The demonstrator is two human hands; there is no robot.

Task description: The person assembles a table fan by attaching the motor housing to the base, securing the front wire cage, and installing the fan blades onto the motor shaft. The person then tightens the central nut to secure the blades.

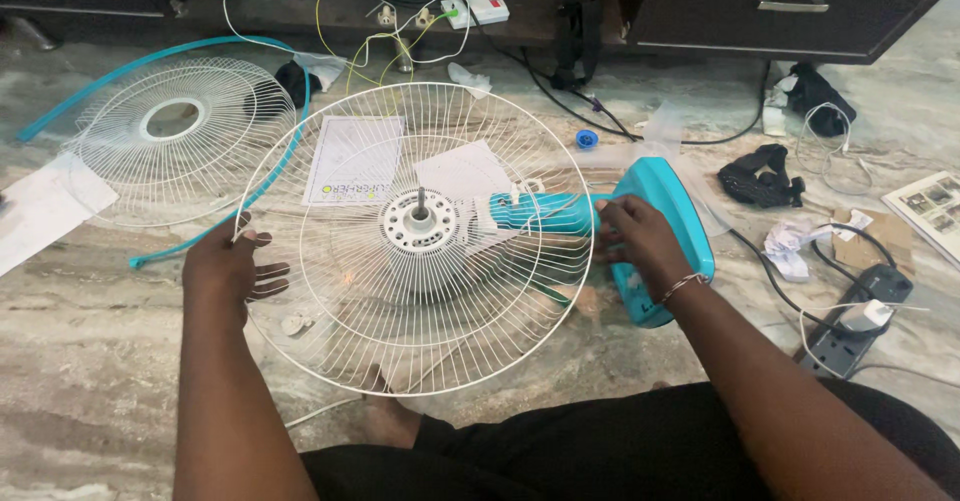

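Marbled stone floor (90, 381): left hand (228, 266) pinches the white round wire fan guard (420, 236) at nine o'clock, right hand (640, 241) apparently clasps the teal plastic fan base (665, 196) at three; steady both evenly.

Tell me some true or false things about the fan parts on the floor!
1. The left hand holds the rim of the white wire guard. True.
2. The right hand rests on a red fan base. False: the fan base is teal.
3. A second wire guard lies on the floor, upper left. True.
4. Fan blades sit on the motor shaft. False: the shaft is bare.
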